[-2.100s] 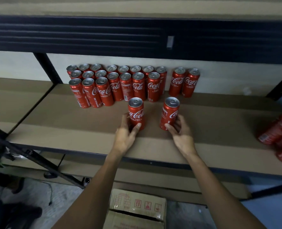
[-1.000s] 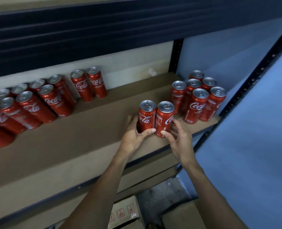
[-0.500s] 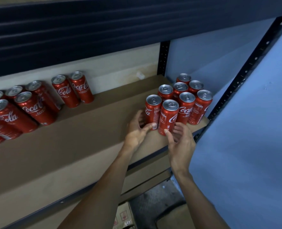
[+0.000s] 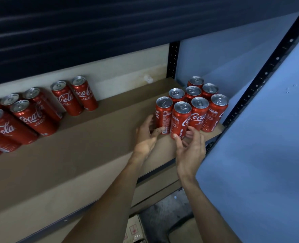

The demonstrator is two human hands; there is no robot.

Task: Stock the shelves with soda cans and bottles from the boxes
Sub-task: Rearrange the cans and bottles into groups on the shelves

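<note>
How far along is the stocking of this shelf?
Done: a group of cans stands at left, a cluster at the right end. In hand: the left hand grips the left front can, the right hand the RECYCLE ME can, both against the cluster. Left: the shelf middle is bare; a box shows below.

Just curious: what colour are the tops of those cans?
The can tops are silver; the head view shows them.

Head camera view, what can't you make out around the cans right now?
Head view:
- Left group of cans: cut by the left edge; no full count.
- Box below the shelf: cut by the bottom edge; contents unseen.
- Bases of two front cans: covered by left hand and right hand.
- Rear cans, right side: labels hidden by front cans.
</note>
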